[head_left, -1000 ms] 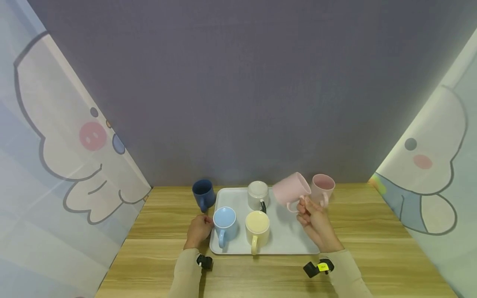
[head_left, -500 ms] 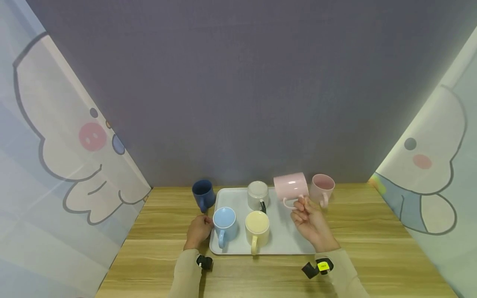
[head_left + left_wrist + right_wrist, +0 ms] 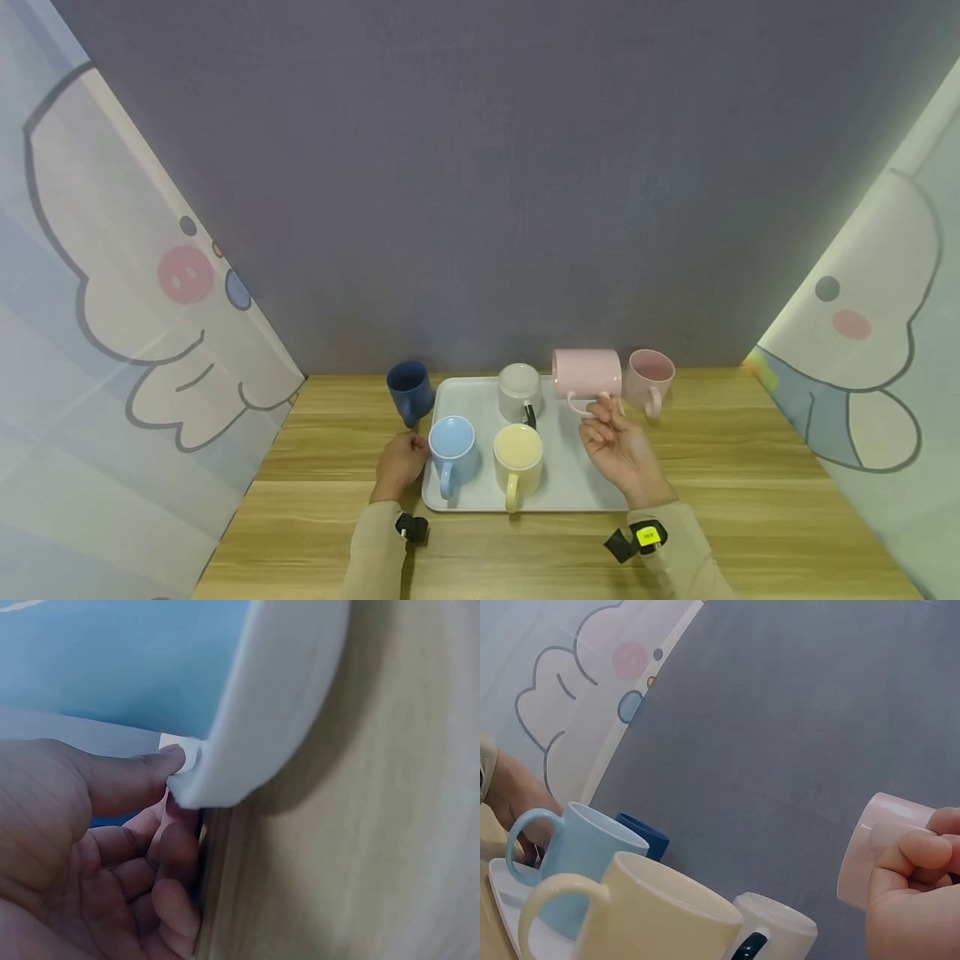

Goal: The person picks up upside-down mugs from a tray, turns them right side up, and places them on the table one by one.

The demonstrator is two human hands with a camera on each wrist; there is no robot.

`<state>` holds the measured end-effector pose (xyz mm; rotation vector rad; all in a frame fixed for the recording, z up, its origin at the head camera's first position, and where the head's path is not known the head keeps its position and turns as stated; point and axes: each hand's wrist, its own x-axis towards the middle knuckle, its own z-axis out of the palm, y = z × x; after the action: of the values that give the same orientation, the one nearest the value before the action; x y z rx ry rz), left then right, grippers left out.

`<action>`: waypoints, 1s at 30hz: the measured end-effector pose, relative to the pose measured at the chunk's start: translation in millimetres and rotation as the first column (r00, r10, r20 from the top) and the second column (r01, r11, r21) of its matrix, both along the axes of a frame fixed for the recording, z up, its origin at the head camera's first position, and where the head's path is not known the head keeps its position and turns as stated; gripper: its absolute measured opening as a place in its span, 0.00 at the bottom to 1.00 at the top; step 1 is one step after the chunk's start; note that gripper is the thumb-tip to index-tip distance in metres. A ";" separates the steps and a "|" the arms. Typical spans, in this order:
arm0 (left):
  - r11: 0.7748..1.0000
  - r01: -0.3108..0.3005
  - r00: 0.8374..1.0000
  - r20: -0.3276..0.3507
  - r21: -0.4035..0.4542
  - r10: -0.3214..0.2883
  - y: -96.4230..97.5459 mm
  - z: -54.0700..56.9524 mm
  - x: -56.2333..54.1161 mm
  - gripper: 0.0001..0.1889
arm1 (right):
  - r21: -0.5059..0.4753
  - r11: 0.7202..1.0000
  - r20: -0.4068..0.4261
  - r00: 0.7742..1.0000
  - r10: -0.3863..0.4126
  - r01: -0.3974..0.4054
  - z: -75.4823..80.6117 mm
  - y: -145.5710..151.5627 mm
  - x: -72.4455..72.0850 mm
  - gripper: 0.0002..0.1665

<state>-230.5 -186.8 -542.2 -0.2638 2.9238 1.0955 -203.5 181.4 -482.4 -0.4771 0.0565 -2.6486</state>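
My right hand (image 3: 622, 454) pinches the handle of a pink mug (image 3: 587, 372), which lies on its side in the air over the tray's back right corner. Fingers partly hide this mug (image 3: 859, 859) in the right wrist view. At the left, my left hand (image 3: 401, 465) grips the rim of a white tray (image 3: 573, 487), thumb on top and fingers curled below, seen in the left wrist view. Upside down on the tray stand a light blue mug (image 3: 454, 454), a pale yellow mug (image 3: 517, 462) and a white mug (image 3: 519, 396) with a dark-marked handle.
A dark blue mug (image 3: 410, 390) stands upright left of the tray, its handle toward me. Beyond the tray's back right corner stands another upright pink mug (image 3: 649, 379), close to the held one. A grey backdrop (image 3: 480, 208) rises behind the wooden table (image 3: 750, 500).
The right hand has turned the pink mug from a slant to nearly level and shifted slightly left. The left hand and the other mugs have stayed put.
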 end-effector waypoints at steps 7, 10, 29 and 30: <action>0.999 0.005 0.999 -0.034 0.049 -0.003 -2.1 -3.3 -0.2 0.05 | 0.006 1.000 0.041 0.999 -0.007 0.007 1.7 -5.6 1.0 0.26; 0.994 0.009 0.998 -0.070 0.111 -0.001 -5.2 1.0 0.2 0.06 | 0.006 1.000 0.048 0.999 -0.014 0.014 2.9 -7.4 1.5 0.25; 0.663 0.224 0.971 -0.224 0.714 -0.087 121.8 99.5 29.0 0.13 | -0.035 0.999 -0.006 0.999 0.037 -0.037 12.1 -32.1 5.5 0.28; 0.619 0.223 0.974 -0.195 0.753 -0.115 128.9 98.3 30.4 0.14 | -0.029 0.999 -0.023 0.999 0.039 -0.039 12.2 -33.8 6.0 0.28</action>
<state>-200.1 -57.9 -443.9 0.1134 2.1707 2.2318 -197.5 147.6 -470.2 -0.5127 0.0148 -2.6095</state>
